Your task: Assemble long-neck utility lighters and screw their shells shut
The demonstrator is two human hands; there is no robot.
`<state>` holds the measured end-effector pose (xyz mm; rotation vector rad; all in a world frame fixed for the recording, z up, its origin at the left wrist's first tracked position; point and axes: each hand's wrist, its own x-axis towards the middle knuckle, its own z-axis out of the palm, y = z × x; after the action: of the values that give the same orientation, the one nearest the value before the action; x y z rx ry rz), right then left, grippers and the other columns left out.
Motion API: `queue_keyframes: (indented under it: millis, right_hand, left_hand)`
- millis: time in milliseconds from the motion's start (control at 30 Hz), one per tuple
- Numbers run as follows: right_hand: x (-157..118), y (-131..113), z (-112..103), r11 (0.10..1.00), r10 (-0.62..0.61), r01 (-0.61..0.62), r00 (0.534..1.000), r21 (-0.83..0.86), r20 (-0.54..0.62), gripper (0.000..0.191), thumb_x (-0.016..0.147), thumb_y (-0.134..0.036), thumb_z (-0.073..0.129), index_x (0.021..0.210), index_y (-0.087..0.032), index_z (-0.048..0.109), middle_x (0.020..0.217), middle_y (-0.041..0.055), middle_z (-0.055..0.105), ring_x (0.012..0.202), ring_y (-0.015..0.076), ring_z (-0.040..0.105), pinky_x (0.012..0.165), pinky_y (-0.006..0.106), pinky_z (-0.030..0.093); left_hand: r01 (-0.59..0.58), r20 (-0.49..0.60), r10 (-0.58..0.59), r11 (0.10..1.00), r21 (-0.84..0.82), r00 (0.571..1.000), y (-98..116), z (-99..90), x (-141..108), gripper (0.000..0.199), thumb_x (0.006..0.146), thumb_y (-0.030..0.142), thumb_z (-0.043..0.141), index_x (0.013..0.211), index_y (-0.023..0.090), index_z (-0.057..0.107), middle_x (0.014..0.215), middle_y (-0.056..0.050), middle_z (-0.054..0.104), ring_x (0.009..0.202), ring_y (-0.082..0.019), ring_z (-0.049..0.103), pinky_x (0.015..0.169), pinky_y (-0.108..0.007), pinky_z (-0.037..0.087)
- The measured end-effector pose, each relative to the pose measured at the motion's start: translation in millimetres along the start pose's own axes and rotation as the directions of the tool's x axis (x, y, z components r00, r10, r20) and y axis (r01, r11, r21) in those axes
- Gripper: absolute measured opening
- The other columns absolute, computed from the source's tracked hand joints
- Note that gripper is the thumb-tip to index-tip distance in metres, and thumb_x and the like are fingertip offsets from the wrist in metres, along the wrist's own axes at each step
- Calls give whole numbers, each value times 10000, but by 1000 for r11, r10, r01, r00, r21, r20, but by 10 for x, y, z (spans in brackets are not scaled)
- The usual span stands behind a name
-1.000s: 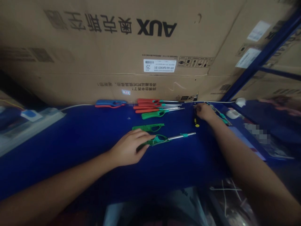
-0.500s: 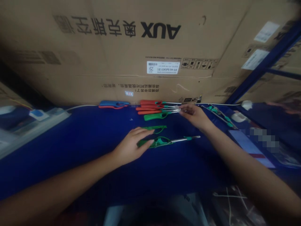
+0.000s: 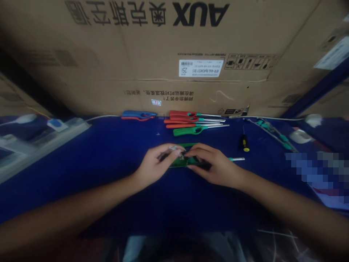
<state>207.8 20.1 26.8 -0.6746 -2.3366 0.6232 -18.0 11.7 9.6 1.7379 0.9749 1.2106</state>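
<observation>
My left hand (image 3: 156, 162) is closed in a pinch, with a small pale, blurred piece (image 3: 173, 148) showing at its fingertips. Facing it, my right hand (image 3: 219, 165) curls its fingers over an opened green stick lighter (image 3: 177, 162), whose metal tube (image 3: 239, 159) sticks out to the right. Behind both hands lies a loose green shell half (image 3: 188, 145), partly covered by fingers. The lighter's inner parts are mostly hidden. Farther back lie several red stick lighters and a green stick lighter (image 3: 188, 131). A black and yellow screwdriver (image 3: 245, 143) rests to the right.
Blue and red handle shells (image 3: 139, 115) lie against a large cardboard box (image 3: 136, 69) at the back. A power strip (image 3: 68, 134) sits at left. Metal tubes with teal parts (image 3: 275, 134) and a white roll (image 3: 300, 136) are at right on the blue surface (image 3: 122, 207).
My right hand has come from the back lighters to the opened green lighter. The screwdriver now shows on the table. My left hand's fingers have closed around a small pale piece.
</observation>
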Motion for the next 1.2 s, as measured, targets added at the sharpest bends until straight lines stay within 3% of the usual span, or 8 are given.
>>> queue_keyframes:
  millis: [167, 367, 567, 733, 933, 1033, 1133, 1200]
  right_hand:
    - [-51, 70, -33, 992, -17, 44, 977, -121, 214, 143, 946, -155, 565, 1041, -191, 666, 1139, 101, 591, 973, 174, 635, 867, 331, 552]
    - [-49, 103, -22, 983, 1, 41, 974, -181, 227, 135, 971, -174, 544, 1035, -169, 662, 1110, 101, 606, 920, 169, 642, 828, 316, 548]
    - [-34, 84, -73, 950, -40, 120, 963, -289, 267, 166, 996, -182, 485, 998, -167, 650, 1068, 96, 625, 907, 185, 626, 823, 343, 521]
    - [-28, 35, -86, 997, 33, -23, 989, -72, 141, 90, 970, -162, 541, 1005, -184, 621, 1007, 55, 646, 881, 137, 625, 792, 258, 509]
    - [-16, 48, -55, 993, 118, -119, 992, 15, 34, 64, 928, -157, 605, 956, -164, 663, 838, 12, 681, 629, 74, 574, 609, 202, 461]
    - [-16, 41, -32, 953, 266, -269, 963, 137, 39, 75, 922, -193, 613, 963, -156, 664, 702, -11, 658, 529, 71, 562, 516, 191, 456]
    - [-16, 22, -18, 834, 419, -440, 898, 332, 137, 156, 942, -275, 594, 1024, -149, 637, 556, -50, 582, 427, 88, 553, 425, 193, 479]
    - [-14, 16, -9, 776, 455, -485, 873, 403, 176, 194, 940, -312, 602, 1031, -144, 635, 556, -43, 586, 444, 107, 590, 433, 210, 526]
  left_hand:
    - [78, -2, -78, 996, 52, 997, 11, -65, 31, 301, 934, 416, 621, 883, 138, 722, 746, -30, 717, 654, -129, 651, 623, -222, 537]
    - [81, 111, -106, 976, 204, 988, -14, -109, 31, 414, 941, 402, 607, 609, 154, 622, 663, -17, 666, 672, -141, 622, 650, -232, 484]
    - [38, 148, -74, 971, 234, 986, -4, -103, 22, 368, 1016, 409, 471, 986, 175, 753, 735, -14, 687, 722, -154, 648, 734, -256, 526]
    - [-26, 205, -28, 966, 257, 978, -5, -107, 17, 359, 1039, 396, 427, 1080, 186, 716, 1047, -67, 741, 996, -203, 684, 925, -311, 523]
    - [-91, 265, 2, 942, 324, 964, -10, -102, 5, 235, 1023, 322, 490, 1140, 209, 661, 1060, -32, 726, 959, -157, 679, 870, -258, 525]
    - [-116, 265, 26, 937, 329, 964, -24, -102, 3, 229, 1026, 292, 483, 1141, 208, 662, 1074, -35, 725, 985, -158, 677, 889, -266, 521]
    - [-145, 265, 54, 929, 340, 963, -36, -107, 2, 241, 1025, 273, 481, 1174, 210, 660, 1102, -40, 724, 1017, -166, 676, 917, -284, 520]
    - [-173, 280, 72, 920, 353, 957, -31, -110, 2, 245, 1025, 265, 480, 1182, 215, 661, 1116, -39, 723, 1036, -170, 674, 939, -296, 515]
